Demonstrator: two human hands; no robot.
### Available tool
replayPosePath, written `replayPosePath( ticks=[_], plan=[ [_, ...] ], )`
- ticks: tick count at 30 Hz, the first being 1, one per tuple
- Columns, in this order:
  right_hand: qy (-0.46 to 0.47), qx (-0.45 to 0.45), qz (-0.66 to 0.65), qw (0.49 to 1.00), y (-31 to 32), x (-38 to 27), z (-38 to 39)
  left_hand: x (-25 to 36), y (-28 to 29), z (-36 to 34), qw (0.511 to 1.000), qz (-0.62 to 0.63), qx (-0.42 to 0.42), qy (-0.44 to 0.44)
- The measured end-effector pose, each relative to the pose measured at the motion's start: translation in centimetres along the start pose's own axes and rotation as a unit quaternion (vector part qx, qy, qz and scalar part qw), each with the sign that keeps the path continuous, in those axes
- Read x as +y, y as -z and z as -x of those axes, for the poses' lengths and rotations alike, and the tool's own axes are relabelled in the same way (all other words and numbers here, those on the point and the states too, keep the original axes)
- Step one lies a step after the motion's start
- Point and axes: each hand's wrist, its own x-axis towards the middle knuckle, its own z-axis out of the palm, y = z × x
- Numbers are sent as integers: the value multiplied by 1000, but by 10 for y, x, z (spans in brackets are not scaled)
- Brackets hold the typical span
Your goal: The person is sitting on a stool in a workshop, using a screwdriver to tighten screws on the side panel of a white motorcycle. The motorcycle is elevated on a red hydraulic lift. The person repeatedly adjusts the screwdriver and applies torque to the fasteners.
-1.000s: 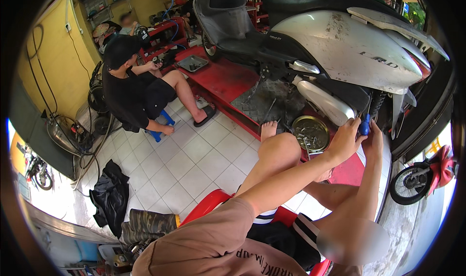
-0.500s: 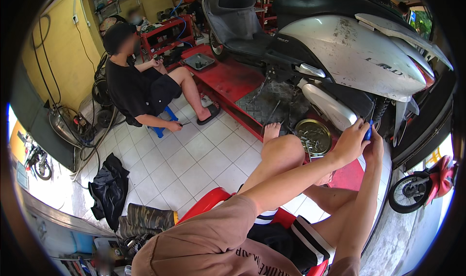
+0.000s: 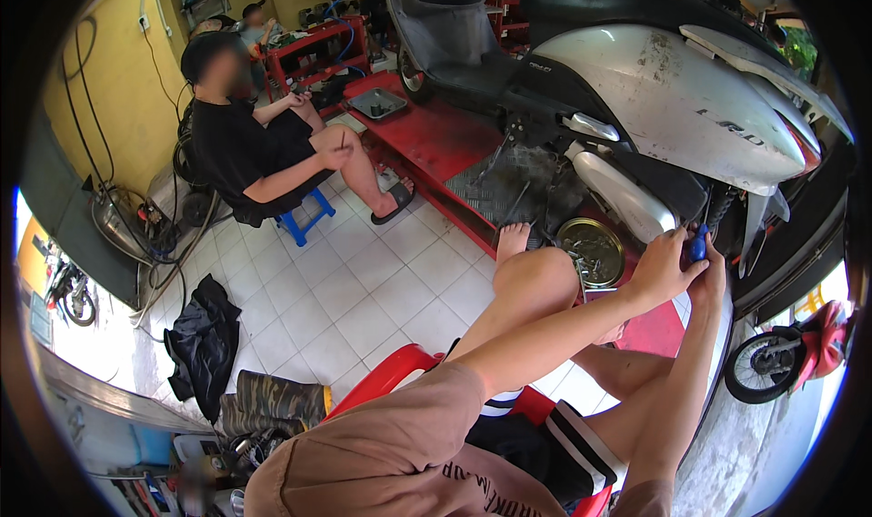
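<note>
Both my hands meet beside the rear of a silver scooter (image 3: 672, 108), behind the silver cover (image 3: 627, 190) low on its side. Between them is a blue-handled screwdriver (image 3: 698, 243), upright, its handle partly hidden by fingers. My left hand (image 3: 666, 267) is curled, its thumb pressed near the lower end of the handle. From the other side, my right hand (image 3: 710, 276) closes round the same handle. The black shock absorber (image 3: 722, 206) is just above. Where the screwdriver's tip touches is too small to make out.
A round metal tray (image 3: 592, 252) of small parts stands left of my hands by my bare foot (image 3: 514, 239). The scooter rests on a red platform (image 3: 436, 154). At left a co-worker (image 3: 245, 144) sits on a blue stool (image 3: 304, 215). A red motorbike (image 3: 790, 353) is at right.
My hands stay at the scooter, the blue handle tilting slightly and shifting a little in view. The co-worker has raised the lowered hand, with a thin tool, to the knee.
</note>
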Motion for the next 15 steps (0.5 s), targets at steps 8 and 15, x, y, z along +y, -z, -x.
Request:
replayPosePath(
  ticks=[8, 15],
  plan=[
    [2, 42, -1, 999, 2, -1, 8, 8, 1, 1, 984, -141, -22, -105],
    [-15, 26, -42, 999, 8, 2, -6, -1, 2, -3, 992, -83, -16, -91]
  ],
)
